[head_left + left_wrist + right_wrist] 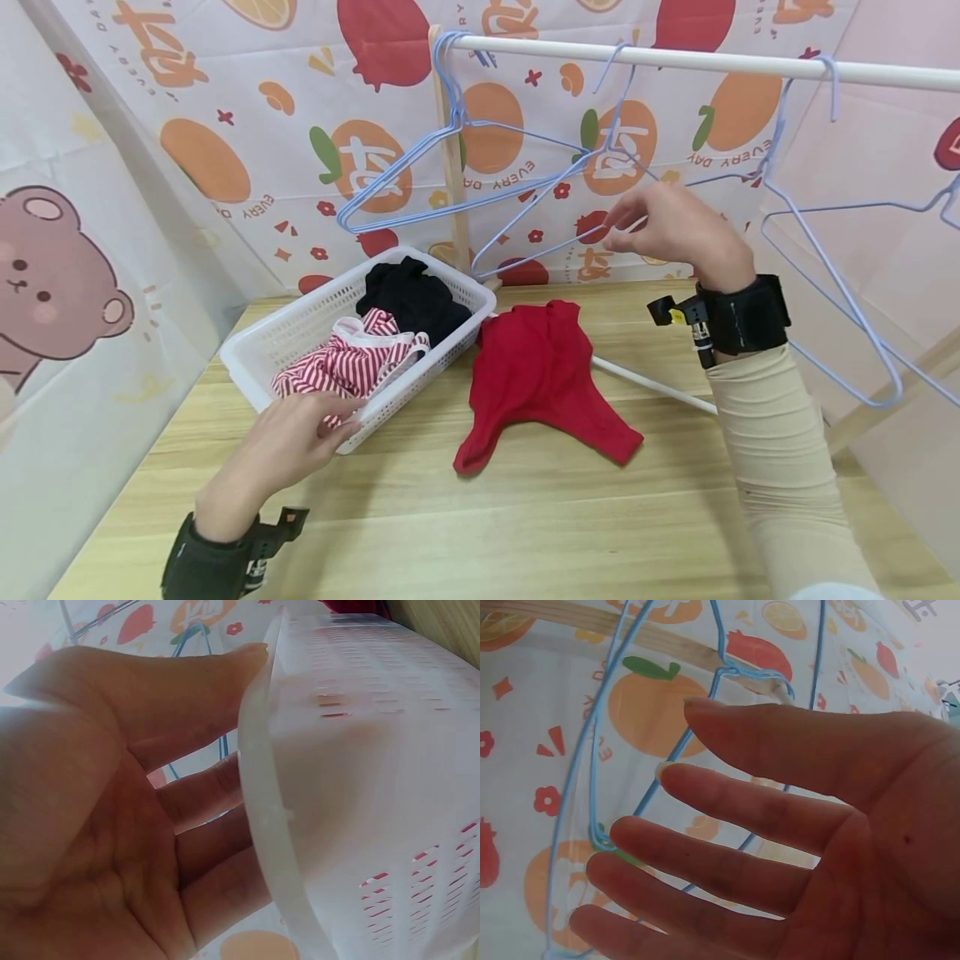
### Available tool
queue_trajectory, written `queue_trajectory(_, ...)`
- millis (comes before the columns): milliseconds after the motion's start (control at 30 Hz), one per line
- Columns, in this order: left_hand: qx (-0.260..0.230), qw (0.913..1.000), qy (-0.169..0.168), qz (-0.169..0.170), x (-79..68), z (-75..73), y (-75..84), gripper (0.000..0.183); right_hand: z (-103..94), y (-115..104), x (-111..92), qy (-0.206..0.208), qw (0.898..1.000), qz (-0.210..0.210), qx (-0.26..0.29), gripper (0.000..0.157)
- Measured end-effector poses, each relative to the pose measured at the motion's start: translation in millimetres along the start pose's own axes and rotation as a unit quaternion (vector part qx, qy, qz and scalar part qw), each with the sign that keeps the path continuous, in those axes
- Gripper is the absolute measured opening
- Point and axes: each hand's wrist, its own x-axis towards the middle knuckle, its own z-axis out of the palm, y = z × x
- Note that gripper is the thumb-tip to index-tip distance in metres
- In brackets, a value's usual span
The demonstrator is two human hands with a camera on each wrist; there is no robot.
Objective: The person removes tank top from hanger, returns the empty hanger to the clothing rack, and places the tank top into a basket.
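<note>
My left hand [296,437] is at the near corner of a white plastic basket [262,780], its fingers over the rim and thumb at the edge. Inside the basket lie a red-and-white striped garment [337,362] and a black garment [412,296]. My right hand [675,225] is raised near a blue wire hanger [525,212] on the rail. Its fingers [735,802] are spread and nearly straight, overlapping the hanger's wire in the right wrist view. A red sleeveless top [532,375] lies on the table, right of the basket.
A white rail [712,62] runs across the back on a wooden upright [452,167]. Blue hangers [405,183] bunch at its left end, and others [840,275] hang at the right. A lower white bar [652,383] lies behind the red top. Patterned cloth surrounds the wooden table [480,533].
</note>
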Motion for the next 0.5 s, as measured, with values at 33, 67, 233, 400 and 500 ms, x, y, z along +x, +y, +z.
queue_trajectory(33,0.0,1.0,0.0,0.0,0.0,-0.1,-0.1,0.023,1.4,1,0,-0.003,1.0,0.0,-0.001,0.041)
queue_trajectory(67,0.0,1.0,0.0,0.001,0.0,-0.2,-0.2,0.023,2.9,3,0,-0.005,1.0,-0.001,-0.003,0.041)
queue_trajectory(233,0.0,1.0,0.001,0.003,0.2,-0.7,-0.4,0.023,11.7,7,4,-0.014,1.0,-0.005,-0.012,0.042)
queue_trajectory(400,-0.002,1.0,-0.001,-0.002,-0.3,-0.9,0.1,0.023,22.7,12,10,-0.025,1.0,-0.011,-0.007,0.039)
queue_trajectory(500,-0.003,1.0,-0.002,-0.003,-0.9,-0.9,0.3,0.023,29.4,15,12,-0.03,0.999,-0.009,-0.01,0.037)
